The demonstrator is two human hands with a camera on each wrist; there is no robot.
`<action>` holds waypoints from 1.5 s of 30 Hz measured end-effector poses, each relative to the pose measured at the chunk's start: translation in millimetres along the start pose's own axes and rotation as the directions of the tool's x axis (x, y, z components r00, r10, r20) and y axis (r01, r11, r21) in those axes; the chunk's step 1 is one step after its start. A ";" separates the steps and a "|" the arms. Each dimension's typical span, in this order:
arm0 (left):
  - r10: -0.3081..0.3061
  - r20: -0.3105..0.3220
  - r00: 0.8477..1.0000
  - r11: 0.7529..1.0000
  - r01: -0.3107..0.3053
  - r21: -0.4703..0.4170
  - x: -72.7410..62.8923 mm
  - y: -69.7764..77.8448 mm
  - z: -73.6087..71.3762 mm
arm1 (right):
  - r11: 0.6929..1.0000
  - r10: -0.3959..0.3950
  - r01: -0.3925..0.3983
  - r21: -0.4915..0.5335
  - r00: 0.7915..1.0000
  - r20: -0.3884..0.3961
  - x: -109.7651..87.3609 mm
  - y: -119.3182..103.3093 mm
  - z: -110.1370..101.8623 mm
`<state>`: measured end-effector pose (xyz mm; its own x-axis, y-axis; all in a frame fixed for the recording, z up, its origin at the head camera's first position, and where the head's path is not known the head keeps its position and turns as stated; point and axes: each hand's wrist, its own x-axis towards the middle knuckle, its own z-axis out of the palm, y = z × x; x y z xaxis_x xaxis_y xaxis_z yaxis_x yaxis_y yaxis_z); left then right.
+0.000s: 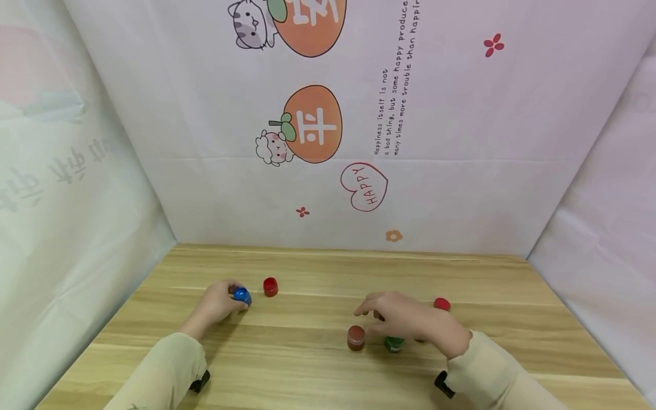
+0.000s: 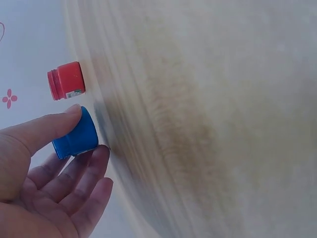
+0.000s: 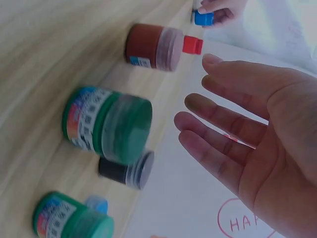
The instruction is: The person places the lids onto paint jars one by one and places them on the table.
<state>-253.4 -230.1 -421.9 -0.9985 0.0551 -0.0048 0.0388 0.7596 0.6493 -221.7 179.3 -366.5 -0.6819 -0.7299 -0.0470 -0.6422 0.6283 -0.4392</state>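
Note:
My left hand (image 1: 217, 302) pinches a small blue paint jar (image 2: 81, 134) between thumb and fingers, tilted, near the table's left side. Just to its right stands a red paint jar (image 1: 270, 287) with its ridged neck showing in the left wrist view. My right hand (image 1: 402, 316) hovers over several jars, holding nothing, its fingers spread loosely and slightly bent. Nearest it are a brown paint jar (image 3: 151, 47) with a clear lid and a green paint jar (image 3: 106, 124) with a label. The right hand partly covers the green one in the head view.
Beyond the right wrist sits a red round piece (image 1: 442, 304). The right wrist view also shows a dark jar (image 3: 126, 169), a second green jar (image 3: 69, 218) and a small blue piece (image 3: 96, 204). White printed sheets (image 1: 435, 199) wall the wooden table (image 1: 297, 376) at back and sides.

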 end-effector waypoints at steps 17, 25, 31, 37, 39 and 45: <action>0.023 -0.005 1.000 0.996 -0.024 -0.084 -10.8 10.9 8.5 | 0.996 0.003 -0.017 -0.083 0.987 -0.161 -19.0 30.8 -13.4; 0.026 -0.024 0.999 0.993 -0.029 -0.117 -16.8 19.2 11.5 | 0.988 0.108 -0.128 -0.085 0.971 -0.213 -22.5 50.9 -12.1; 0.026 -0.045 0.999 0.982 -0.034 -0.185 -18.1 29.2 13.2 | 0.979 0.186 -0.199 -0.038 0.959 -0.215 -22.5 61.1 -7.9; 0.010 -0.053 0.999 0.957 -0.025 -0.289 -18.7 32.7 18.5 | 0.966 0.258 -0.258 0.023 0.951 -0.172 -23.1 68.4 -3.7; 0.006 -0.056 0.998 0.950 -0.023 -0.311 -18.6 32.6 20.9 | 0.964 0.267 -0.265 0.033 0.950 -0.163 -22.7 71.0 -2.4; 0.007 -0.055 0.998 0.931 -0.027 -0.364 -20.3 35.2 25.6 | 0.959 0.284 -0.278 0.060 0.946 -0.157 -19.1 77.7 1.4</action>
<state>-230.8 -187.9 -418.3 -0.9988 0.0248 0.0415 0.0483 0.4698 0.8815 -258.2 241.7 -401.0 -0.8825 -0.4695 -0.0284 -0.4050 0.7890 -0.4620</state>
